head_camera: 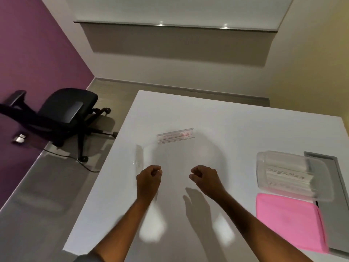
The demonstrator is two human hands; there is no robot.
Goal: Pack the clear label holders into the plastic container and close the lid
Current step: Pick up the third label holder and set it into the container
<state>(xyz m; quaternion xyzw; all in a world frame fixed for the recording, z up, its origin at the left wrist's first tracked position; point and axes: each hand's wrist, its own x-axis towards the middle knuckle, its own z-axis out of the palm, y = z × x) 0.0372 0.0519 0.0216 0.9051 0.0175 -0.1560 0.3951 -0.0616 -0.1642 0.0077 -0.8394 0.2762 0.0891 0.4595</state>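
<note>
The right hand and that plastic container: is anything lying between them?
No, the head view shows only bare white table between the right hand and the plastic container.

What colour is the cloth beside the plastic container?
Pink cloth, seen in the head view.

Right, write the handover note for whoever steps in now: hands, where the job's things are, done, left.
Left hand: loosely curled above the table, holding nothing visible.
Right hand: the same, apart from the left.
Plastic container: at the right of the white table, lid apparently on, with what look like holders and a handwritten label inside. Pink cloth just in front of it.
Still loose: one label holder with red print beyond the hands, one clear label holder to the left.
Left: pack both, close the lid.
</note>
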